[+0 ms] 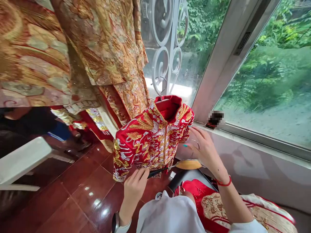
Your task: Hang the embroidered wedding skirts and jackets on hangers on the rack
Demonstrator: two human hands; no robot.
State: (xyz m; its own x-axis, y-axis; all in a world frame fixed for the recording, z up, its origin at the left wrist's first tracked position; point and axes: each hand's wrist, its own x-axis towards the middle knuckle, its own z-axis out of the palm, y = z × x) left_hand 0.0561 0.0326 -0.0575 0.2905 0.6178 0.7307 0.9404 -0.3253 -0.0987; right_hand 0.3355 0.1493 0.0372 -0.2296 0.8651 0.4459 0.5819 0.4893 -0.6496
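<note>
A red short-sleeved jacket (145,139) with gold and silver embroidery hangs upright on a hanger whose metal hook (161,87) rises from its collar. In front of its lower part is a second hanger (189,164), with a tan middle, a black left end and a metal hook. My left hand (136,186) is closed round that black end. My right hand (206,150), thumb and fingers apart, is by the jacket's sleeve at the right, close to the second hanger's hook. Whether its fingertips touch the sleeve I cannot tell.
Gold embroidered garments (102,42) hang at the left. White scrollwork (167,38) stands before the window, and a blurred dark object (215,119) is on the sill. Red and beige embroidered clothing (213,204) lies at lower right. A white stool or chair (26,158) stands on the tiled floor (82,191).
</note>
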